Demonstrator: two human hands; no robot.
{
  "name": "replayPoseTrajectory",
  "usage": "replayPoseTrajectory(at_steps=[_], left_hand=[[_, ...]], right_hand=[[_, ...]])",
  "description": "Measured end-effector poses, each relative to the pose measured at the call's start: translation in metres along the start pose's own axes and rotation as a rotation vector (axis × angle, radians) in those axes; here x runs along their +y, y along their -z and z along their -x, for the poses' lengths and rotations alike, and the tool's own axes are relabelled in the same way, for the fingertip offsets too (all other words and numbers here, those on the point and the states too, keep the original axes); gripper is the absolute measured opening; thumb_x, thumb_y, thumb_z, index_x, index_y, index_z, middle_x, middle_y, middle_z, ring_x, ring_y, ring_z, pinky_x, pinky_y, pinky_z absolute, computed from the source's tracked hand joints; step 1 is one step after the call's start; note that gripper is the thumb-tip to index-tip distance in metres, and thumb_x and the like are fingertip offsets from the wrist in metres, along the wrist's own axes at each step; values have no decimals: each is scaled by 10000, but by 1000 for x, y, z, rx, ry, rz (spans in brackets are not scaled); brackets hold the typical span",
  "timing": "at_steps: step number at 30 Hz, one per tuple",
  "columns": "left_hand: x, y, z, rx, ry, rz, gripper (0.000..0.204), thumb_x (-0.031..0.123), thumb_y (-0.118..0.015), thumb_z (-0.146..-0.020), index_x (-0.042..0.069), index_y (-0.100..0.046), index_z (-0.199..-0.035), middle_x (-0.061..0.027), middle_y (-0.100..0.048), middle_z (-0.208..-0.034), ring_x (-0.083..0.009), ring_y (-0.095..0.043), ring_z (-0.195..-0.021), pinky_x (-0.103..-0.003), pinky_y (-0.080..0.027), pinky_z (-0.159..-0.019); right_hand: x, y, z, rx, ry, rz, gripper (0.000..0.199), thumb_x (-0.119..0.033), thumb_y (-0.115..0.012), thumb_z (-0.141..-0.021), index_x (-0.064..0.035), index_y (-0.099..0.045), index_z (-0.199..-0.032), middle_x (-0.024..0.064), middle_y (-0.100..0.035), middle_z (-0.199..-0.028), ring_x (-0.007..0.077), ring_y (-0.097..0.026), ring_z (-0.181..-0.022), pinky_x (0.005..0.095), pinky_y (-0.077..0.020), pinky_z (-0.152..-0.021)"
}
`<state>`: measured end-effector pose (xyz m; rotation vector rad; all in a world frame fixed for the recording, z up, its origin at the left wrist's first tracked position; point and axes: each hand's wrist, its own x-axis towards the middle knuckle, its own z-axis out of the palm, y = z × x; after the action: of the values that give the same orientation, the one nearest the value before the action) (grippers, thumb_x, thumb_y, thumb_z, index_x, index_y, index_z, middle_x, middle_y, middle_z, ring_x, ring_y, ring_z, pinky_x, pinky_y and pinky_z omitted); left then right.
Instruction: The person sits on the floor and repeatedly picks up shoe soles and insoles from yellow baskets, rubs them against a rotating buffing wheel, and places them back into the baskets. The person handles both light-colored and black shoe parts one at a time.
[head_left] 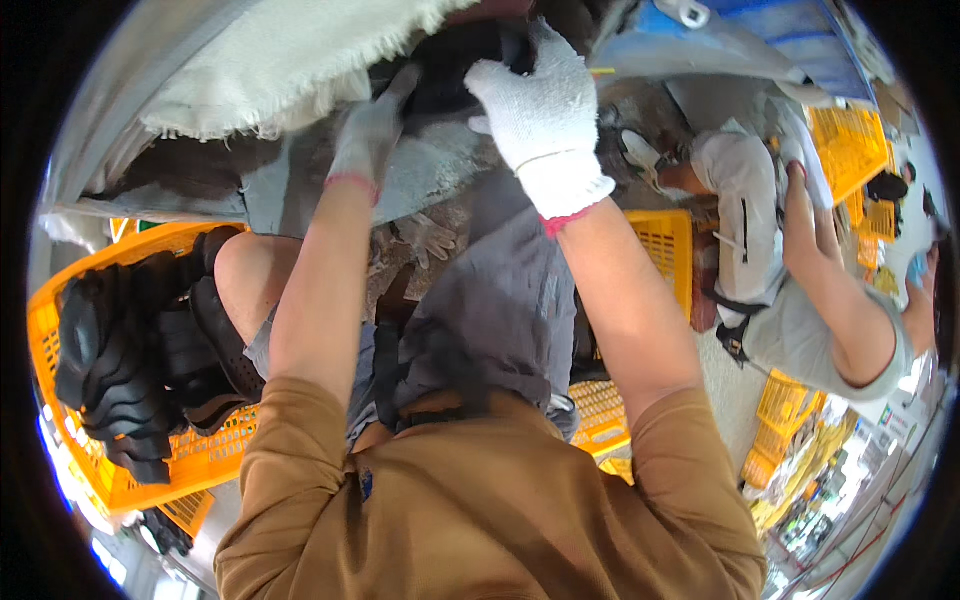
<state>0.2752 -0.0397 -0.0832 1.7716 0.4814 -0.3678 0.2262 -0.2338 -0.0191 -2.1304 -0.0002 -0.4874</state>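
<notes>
Both my hands wear white knit gloves with red cuffs. My right hand [540, 105] reaches up and closes over a black rubber-like piece [455, 60] at the top centre. My left hand [368, 130] is blurred, just left of it, fingers pointing at the same dark piece; whether it grips anything is unclear. Both rest over a grey work surface [430, 170] under a white frayed cloth [270, 60]. A dark grey cloth [500, 300] lies over my lap.
An orange plastic crate [150, 440] at my left holds several stacked black moulded parts [130, 350]. More yellow crates [660, 250] stand to the right. Another person [800, 300] in a grey shirt sits at right, holding a white sheet. A spare glove [425, 238] lies ahead.
</notes>
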Motion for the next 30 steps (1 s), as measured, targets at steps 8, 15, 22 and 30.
replayPoseTrajectory(at_steps=[8, 15, 22, 30], left_hand=[[-10, -46, 77, -300, -67, 772, 427, 387, -795, -1001, -4, -763, -1171, -78, -777, -1074, -218, -716, -907, -371, -569, -868], [-25, -40, 54, -642, -1, 917, 344, 251, -670, -1086, -5, -674, -1316, -146, -740, -1277, -244, -750, -1104, -443, -651, -965], [-13, 13, 77, -310, 129, 1297, 814, 781, -656, -902, 18, -669, -1184, -190, -730, -983, -380, -723, -802, -499, -625, -747], [-46, -3, 40, -255, 27, 1079, 668, 648, -468, -1097, 71, -599, -1406, -148, -672, -1319, -277, -654, -1215, -434, -554, -1047]], right_hand=[[-50, 29, 5, -331, 71, 67, 432, -338, -812, -839, -95, -787, -1195, 276, -721, -1306, 472, -700, -1191, 528, -542, -1052], [-73, 70, 64, -459, 599, 1056, 515, -195, -747, -871, -147, -734, -1383, 125, -670, -1487, 452, -562, -1406, 626, -381, -1189], [-70, 6, 131, -303, 524, 380, 452, -136, -851, -879, -5, -751, -1300, 175, -789, -1208, 341, -785, -980, 412, -629, -875], [-88, -58, 46, -328, 221, 312, 277, -328, -787, -917, -78, -806, -1035, 175, -781, -983, 326, -765, -870, 438, -603, -776]])
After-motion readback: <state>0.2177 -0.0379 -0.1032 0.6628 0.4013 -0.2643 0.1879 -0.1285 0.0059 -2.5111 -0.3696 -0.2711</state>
